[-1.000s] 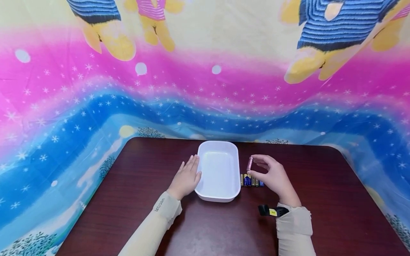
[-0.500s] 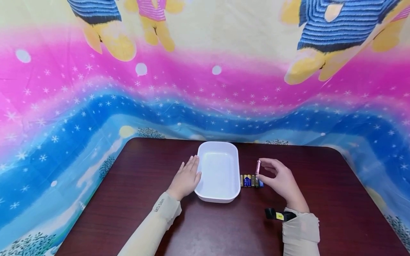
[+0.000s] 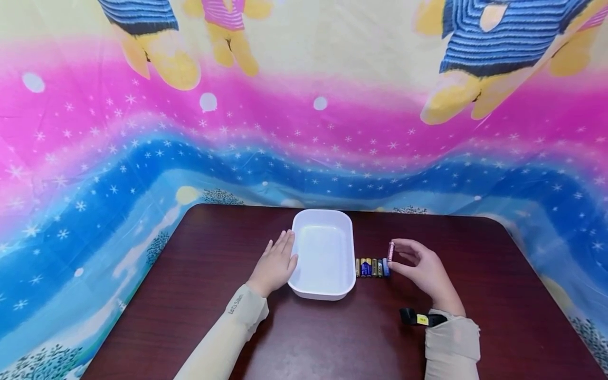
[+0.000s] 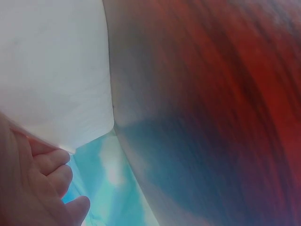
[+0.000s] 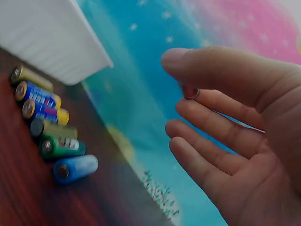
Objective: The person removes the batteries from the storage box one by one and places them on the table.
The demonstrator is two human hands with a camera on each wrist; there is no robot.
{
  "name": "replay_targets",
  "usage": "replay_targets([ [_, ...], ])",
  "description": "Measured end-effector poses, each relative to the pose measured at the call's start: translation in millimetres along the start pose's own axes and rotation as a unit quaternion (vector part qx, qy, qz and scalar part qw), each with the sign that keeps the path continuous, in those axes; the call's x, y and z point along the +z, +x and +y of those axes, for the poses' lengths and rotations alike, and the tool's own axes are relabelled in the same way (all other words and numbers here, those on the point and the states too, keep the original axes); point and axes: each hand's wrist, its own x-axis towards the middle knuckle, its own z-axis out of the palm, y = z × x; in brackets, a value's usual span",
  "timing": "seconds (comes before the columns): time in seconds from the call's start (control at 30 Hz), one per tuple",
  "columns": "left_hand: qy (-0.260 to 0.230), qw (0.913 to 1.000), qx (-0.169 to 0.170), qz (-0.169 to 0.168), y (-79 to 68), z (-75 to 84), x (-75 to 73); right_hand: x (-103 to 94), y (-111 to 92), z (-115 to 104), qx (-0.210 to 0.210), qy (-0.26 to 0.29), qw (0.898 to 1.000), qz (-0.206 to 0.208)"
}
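Observation:
My right hand (image 3: pixel 423 269) pinches a pink battery (image 3: pixel 391 252) between thumb and fingers, just beyond the right end of a row of batteries. That row lies side by side on the table, running right from the tray's wall; a light blue battery (image 5: pixel 75 169) ends it, beside a green battery (image 5: pixel 62 147). In the right wrist view the thumb hides most of the pinched battery. My left hand (image 3: pixel 273 264) rests with straight fingers along the left rim of a white plastic tray (image 3: pixel 322 296). From the left wrist view, its fingertips sit at the tray's underside edge (image 4: pixel 70 148).
Everything stands on a dark red-brown table (image 3: pixel 214 232) with rounded far corners. Behind it hangs a printed cloth (image 3: pixel 294 142) in pink and blue with bear figures. A black strap (image 3: pixel 423 319) with a yellow label circles the right wrist.
My right hand has moved to the right with the pink battery, from over the row to past its right end, uncovering the light blue battery. The left hand and tray stay put.

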Motion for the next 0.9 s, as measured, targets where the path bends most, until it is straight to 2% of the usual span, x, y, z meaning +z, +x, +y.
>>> replay_targets([
  [0.27,0.001,1.0,0.001,-0.003,-0.4,0.5,-2.6,0.5,-1,15,0.034,0.011,0.999,-0.019],
  [0.53,0.0,1.0,0.004,-0.006,0.4,0.1,-1.5,3.6,-1,35,0.058,-0.001,0.998,-0.017],
  [0.9,-0.007,1.0,0.003,-0.003,-0.3,-0.5,-1.1,6.4,-2,52,0.073,0.014,0.997,-0.033],
])
